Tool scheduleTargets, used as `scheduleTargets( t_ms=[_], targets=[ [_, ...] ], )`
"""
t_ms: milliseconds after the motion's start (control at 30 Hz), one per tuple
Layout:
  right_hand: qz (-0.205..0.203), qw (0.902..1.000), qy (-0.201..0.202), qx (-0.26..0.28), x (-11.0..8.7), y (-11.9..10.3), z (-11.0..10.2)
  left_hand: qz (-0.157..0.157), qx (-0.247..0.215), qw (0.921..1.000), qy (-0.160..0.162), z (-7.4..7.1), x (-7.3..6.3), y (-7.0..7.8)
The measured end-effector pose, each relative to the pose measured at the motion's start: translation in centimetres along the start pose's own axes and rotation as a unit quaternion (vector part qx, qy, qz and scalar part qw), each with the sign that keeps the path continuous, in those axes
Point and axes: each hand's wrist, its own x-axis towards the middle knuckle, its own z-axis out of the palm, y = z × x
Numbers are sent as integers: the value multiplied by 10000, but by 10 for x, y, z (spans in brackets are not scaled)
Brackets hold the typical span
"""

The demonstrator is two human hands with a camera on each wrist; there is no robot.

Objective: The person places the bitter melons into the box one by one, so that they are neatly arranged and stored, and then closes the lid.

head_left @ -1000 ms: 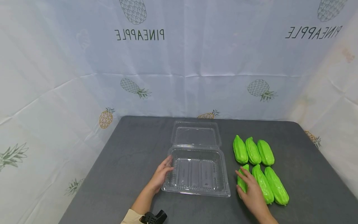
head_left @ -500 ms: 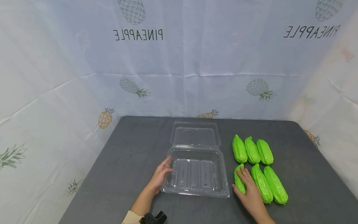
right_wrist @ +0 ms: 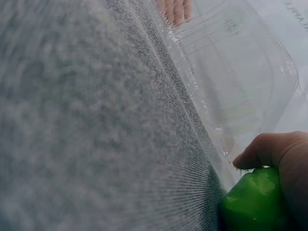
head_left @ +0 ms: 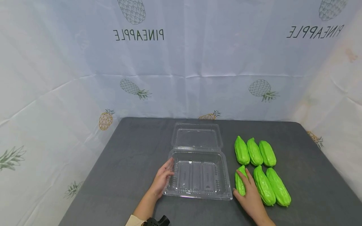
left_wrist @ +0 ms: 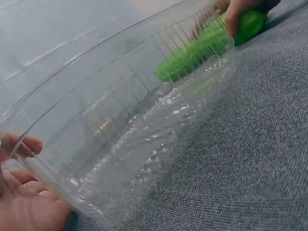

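A clear plastic clamshell container (head_left: 198, 197) lies on the table, its lid (head_left: 197, 137) folded back flat behind the base. My left hand (head_left: 162, 177) holds the base by its left wall, the thumb over the rim and the fingers outside, as the left wrist view of the container (left_wrist: 120, 106) shows. To the right of the base, my right hand (head_left: 251, 195) grips a glossy green bitter melon (head_left: 239, 184), thumb on its near left and fingers over the far side. The right wrist view shows one end of this melon (right_wrist: 255, 199); the palm hides the rest.
Two more bitter melons (head_left: 264, 186) lie just right of my right hand. A row of three others (head_left: 255, 152) lies behind them. The dark grey table (head_left: 118, 175) meets a pineapple-print curtain (head_left: 181, 56) at the back and sides.
My right hand has shifted slightly left and closed around the nearest-left bitter melon, which has slid a little toward the container and away from its neighbour. My left hand stays on the container.
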Motion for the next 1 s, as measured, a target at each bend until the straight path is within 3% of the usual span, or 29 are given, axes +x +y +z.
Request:
scheduleTargets(
  t_ms=[267,767,1000],
  targets=[
    [-91,9989,344,295,0,4,2,-5,-114,9999,-33,2,0,1],
    [-346,9948,602,747,-3,1,1,-37,-174,9998,-12,1,-1,3],
    [483,9867,672,1399,-2,-11,-8,-66,-125,9999,-31,2,0,2]
  ],
)
